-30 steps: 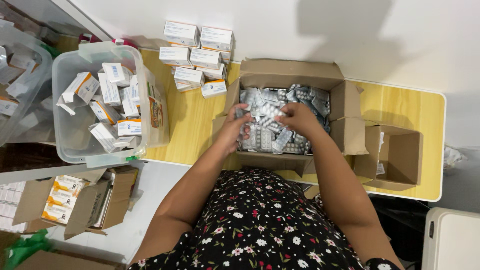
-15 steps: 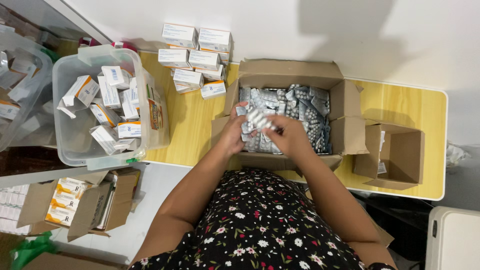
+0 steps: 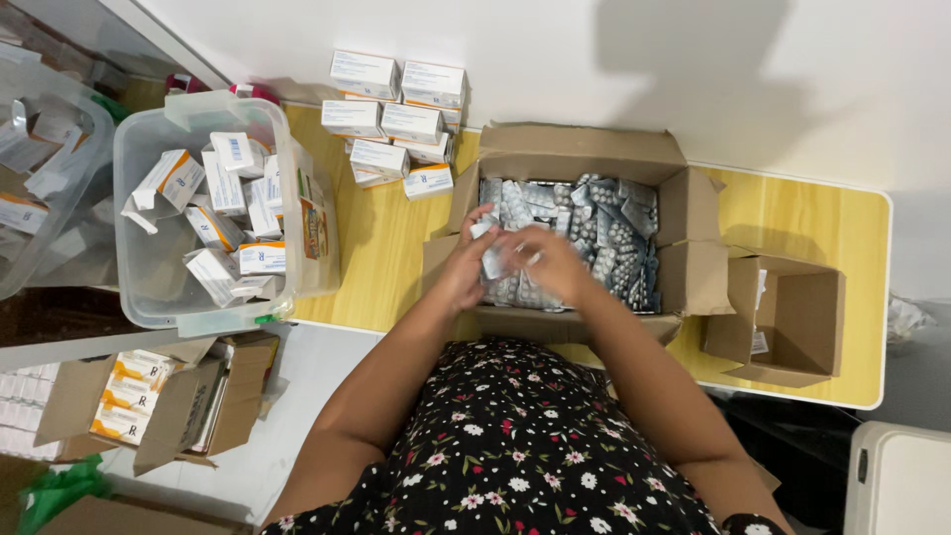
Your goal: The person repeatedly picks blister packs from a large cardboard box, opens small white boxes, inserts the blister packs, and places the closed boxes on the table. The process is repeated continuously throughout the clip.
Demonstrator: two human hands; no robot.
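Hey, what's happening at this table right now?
A person in a floral dress has both hands over an open cardboard box full of silver blister packs. The left hand and right hand together hold a small bunch of strips just above the pile. Closed white cartons are stacked beside it, a clear tub holds opened cartons, and a smaller cardboard box sits to the right.

Open brown carton (image 3: 584, 159) at centre of tabletop, filled with silver blister packs (image 3: 604, 233); a few such packs held together in both hands (image 3: 510, 260) over it. Small empty brown carton (image 3: 788, 317) to its right; white-and-blue boxes (image 3: 391, 119) stacked at the back left. Clear plastic tub (image 3: 149, 297) at left holds opened white boxes (image 3: 223, 218); floor carton (image 3: 168, 406) below contains white-and-orange boxes (image 3: 124, 391).
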